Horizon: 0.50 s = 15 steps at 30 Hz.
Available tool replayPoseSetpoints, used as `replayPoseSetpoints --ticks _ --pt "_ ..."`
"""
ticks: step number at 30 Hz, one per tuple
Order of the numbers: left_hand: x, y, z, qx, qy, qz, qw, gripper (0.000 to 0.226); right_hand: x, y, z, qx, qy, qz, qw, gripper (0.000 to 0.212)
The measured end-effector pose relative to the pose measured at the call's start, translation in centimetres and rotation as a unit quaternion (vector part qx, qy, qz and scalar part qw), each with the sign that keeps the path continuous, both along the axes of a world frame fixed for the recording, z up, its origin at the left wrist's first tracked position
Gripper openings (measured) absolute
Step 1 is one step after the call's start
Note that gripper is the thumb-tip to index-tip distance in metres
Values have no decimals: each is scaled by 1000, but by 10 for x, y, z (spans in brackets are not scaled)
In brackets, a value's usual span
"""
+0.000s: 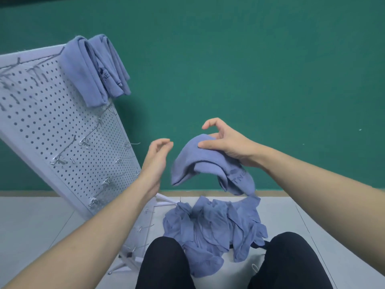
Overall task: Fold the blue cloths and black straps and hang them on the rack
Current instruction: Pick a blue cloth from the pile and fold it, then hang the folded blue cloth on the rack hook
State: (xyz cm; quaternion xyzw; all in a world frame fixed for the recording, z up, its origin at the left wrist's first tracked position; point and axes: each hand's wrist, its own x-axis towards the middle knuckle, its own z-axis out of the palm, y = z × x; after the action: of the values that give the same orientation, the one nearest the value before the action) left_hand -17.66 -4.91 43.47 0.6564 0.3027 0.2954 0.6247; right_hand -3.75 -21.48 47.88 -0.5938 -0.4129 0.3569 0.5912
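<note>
At mid-frame, our right hand (227,144) pinches a folded, soft blue knit cloth (208,165); our left hand (155,161) hovers released beside it. Limp and light, we judge it best held at the fold.

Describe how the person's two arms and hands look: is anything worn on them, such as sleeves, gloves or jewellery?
Both forearms are bare right up to the frame edges, so no sleeve shows. The left hand and the right hand wear no gloves, and no ring, watch or bracelet is visible. The fingernails look short and unpainted. The knees below are covered in black fabric.
</note>
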Motion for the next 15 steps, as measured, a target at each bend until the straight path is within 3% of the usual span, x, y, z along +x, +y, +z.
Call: replayPoseSetpoints --ticks 2,5,8,11,15 --pt "-1 -6 23 65 -44 -91 993 7 0 9 9 9 -1 22 1000 38" --pt "-3 -6 47 139 -4 -176 975 14 1 23 18 25 14 53 998 41" --pt "-11 3 64 135 41 -199 970 26 4 37 26 24 9 72 997 37" --pt "-22 18 73 116 67 -209 969 21 6 51 30 20 0 83 996 34" --pt "-35 33 80 79 22 -194 978 18 1 70 38 4 -21 110 994 33"
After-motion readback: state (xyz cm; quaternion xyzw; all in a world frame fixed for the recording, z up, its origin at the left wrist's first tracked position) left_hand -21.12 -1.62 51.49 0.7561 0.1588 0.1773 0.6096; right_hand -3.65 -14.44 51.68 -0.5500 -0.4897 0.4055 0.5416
